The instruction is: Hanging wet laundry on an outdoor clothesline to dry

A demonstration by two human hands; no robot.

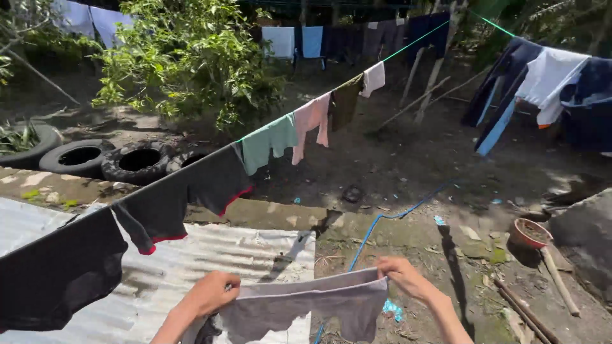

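Note:
Stretched between my two hands at the bottom of the view is a wet grey garment (306,309). My left hand (213,293) grips its left edge and my right hand (401,275) grips its right upper corner. Just above and to the left runs a green clothesline (408,43), slanting up toward the far right. On it hang a black shirt (54,271), a black shirt with red trim (185,197), a green garment (269,141), a pink garment (311,121), a dark garment (344,102) and a white one (373,78).
Corrugated metal sheet (210,255) lies on the ground below the line. Old tyres (137,160) sit at the left by a leafy bush (191,57). A second line at right holds dark blue and white clothes (542,89). A blue hose (382,220), a clay pot (530,232) and sticks lie on the dirt.

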